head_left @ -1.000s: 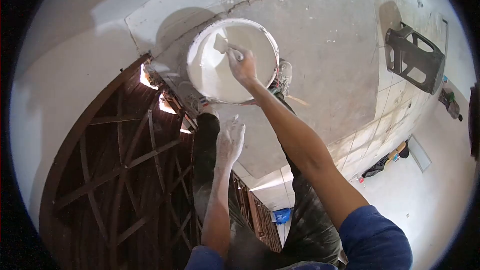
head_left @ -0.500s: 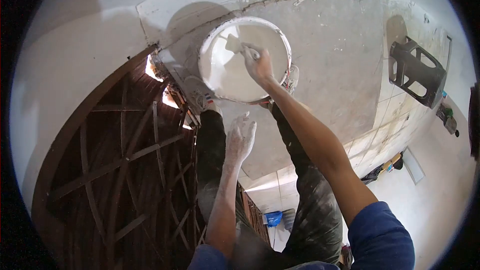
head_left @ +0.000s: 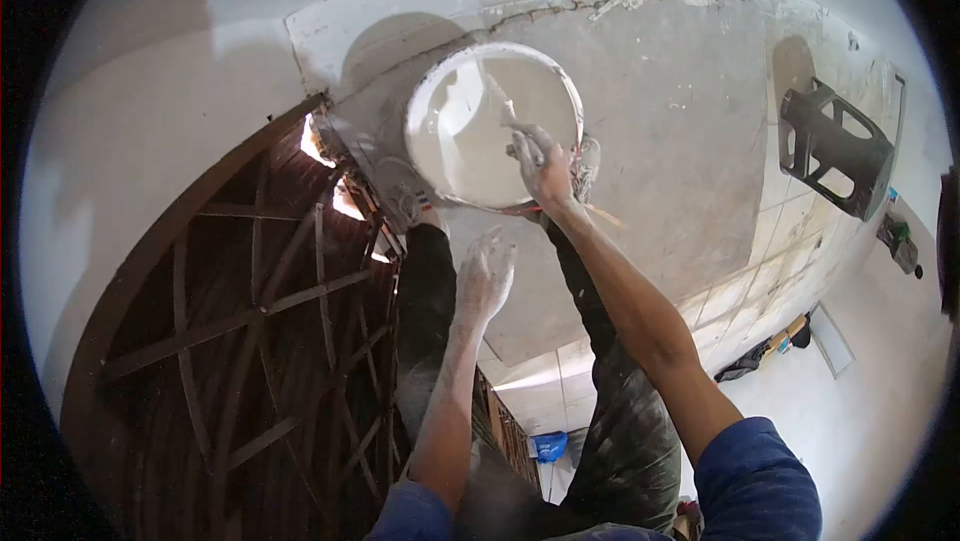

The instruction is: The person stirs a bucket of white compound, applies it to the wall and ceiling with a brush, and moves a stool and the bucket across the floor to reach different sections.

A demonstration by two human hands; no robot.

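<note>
A large round bucket (head_left: 411, 131) of smooth white plaster-like mix (head_left: 477, 161) stands on the floor between my feet. My right hand (head_left: 545, 169) is closed around the handle of a putty knife (head_left: 499, 95) over the right side of the bucket. The knife's blade points away from me and shows nearly edge-on above the mix. My left hand (head_left: 485, 276), coated in white dust, hangs on the near side of the bucket with nothing in it. Its fingers are loosely extended and apart.
A dark metal lattice gate (head_left: 260, 311) fills the left side. At the right, a dark plastic stool (head_left: 838, 146) lies tipped over near the wall. Behind me are a blue bag (head_left: 548, 446) and other items on the floor. Cracked, stained plaster runs along the floor's far edge.
My right hand has drawn back toward me and to the right, and the putty knife has turned from broadside to nearly edge-on. My left hand has barely moved.
</note>
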